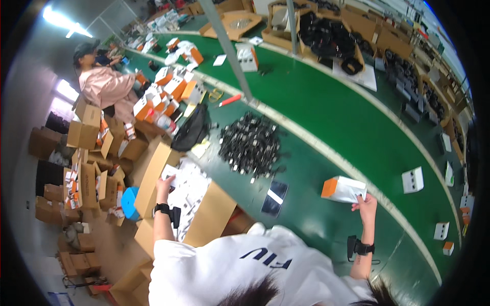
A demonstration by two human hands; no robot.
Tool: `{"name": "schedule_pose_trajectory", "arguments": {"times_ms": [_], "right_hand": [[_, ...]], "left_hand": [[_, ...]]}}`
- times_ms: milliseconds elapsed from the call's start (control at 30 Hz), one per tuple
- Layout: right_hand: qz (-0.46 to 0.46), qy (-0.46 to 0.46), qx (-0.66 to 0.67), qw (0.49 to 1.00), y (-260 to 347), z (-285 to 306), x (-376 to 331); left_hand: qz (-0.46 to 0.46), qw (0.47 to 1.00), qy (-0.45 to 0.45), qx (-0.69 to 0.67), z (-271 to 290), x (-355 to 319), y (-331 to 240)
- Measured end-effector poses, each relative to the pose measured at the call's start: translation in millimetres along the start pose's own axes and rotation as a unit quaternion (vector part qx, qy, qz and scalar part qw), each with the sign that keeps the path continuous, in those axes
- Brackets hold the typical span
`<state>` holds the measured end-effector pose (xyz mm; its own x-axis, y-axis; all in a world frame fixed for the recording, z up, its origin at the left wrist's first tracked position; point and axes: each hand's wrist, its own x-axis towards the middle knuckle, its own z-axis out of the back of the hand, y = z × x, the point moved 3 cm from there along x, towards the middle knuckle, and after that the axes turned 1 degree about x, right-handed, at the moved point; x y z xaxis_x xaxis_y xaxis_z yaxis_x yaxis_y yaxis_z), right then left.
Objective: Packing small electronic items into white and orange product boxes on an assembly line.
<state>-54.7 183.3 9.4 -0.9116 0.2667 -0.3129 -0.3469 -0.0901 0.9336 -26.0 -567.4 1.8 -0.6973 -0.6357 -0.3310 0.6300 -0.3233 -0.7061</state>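
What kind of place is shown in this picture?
Probably a packing line in a factory or warehouse: a long green belt, a heap of small black parts on it, and stacked cardboard cartons beside it.

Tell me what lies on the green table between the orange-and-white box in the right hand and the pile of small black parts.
In the head view, a flat dark rectangular sheet with a white label lies between the box held by the right hand and the black pile; otherwise bare green table.

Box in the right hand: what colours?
White box with an orange end, pinched by the right hand; head view.
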Motion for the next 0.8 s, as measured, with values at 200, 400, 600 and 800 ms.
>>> {"name": "schedule_pose_trajectory", "arguments": {"times_ms": [200,400,600,800], "right_hand": [[-0.006,-0.058,0.047,0.997,-68.8,-44.1,-62.1],[0.022,-0.075,0.039,0.996,-75.3,-48.9,-89.2],[0.090,-0.108,-0.080,0.987,-47.0,-48.9,-122.6],[0.063,-0.130,-0.075,0.987,-42.2,-39.2,-155.3]], "left_hand": [[0.231,0.963,-0.077,-0.112,10.9,-49.9,132.9],[-0.179,0.977,0.103,-0.054,-187.5,-102.0,-20.9],[-0.456,0.871,0.011,0.185,-284.3,-138.4,-111.5],[-0.421,0.889,0.021,0.178,-302.7,-106.6,-113.3]]}}
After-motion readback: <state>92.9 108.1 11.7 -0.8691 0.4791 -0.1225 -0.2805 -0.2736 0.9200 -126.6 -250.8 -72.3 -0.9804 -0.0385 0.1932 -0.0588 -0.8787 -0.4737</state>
